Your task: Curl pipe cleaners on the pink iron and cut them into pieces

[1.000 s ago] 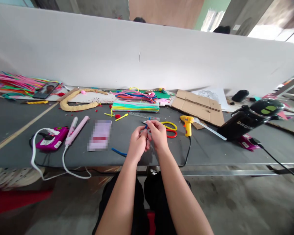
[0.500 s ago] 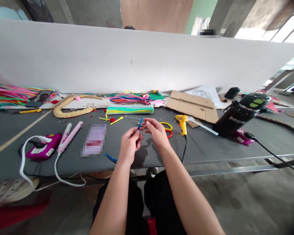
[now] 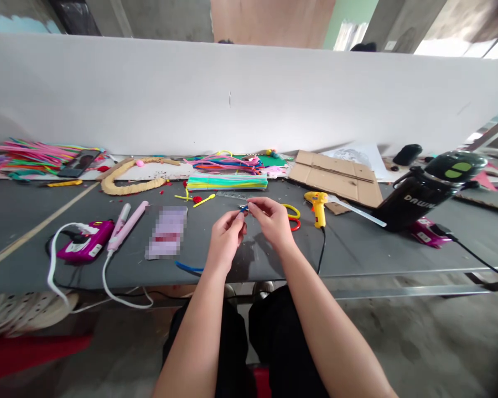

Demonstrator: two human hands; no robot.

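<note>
A blue pipe cleaner (image 3: 244,208) is pinched between my hands above the near middle of the table. My left hand (image 3: 227,235) closes thumb and fingers on it from the left. My right hand (image 3: 271,220) has its thumb and fingertips pressed together at the other end. Most of the pipe cleaner is hidden by my fingers. Another blue length (image 3: 188,267) shows left of my left forearm; whether it joins the held piece cannot be made out. Scissors (image 3: 294,216) with yellow and red handles lie partly behind my right hand.
A yellow glue gun (image 3: 316,207) with its cord sits to the right, near cardboard (image 3: 340,177) and a black bottle (image 3: 423,193). Bundled pipe cleaners (image 3: 228,182) lie behind my hands. Leftward are a purple packet (image 3: 166,232), a pink hair straightener (image 3: 126,226) and a purple power strip (image 3: 87,243).
The pipe cleaner stood up from my left fingers before; now its end is lowered and my right fingers have closed on it. The view has shifted slightly left.
</note>
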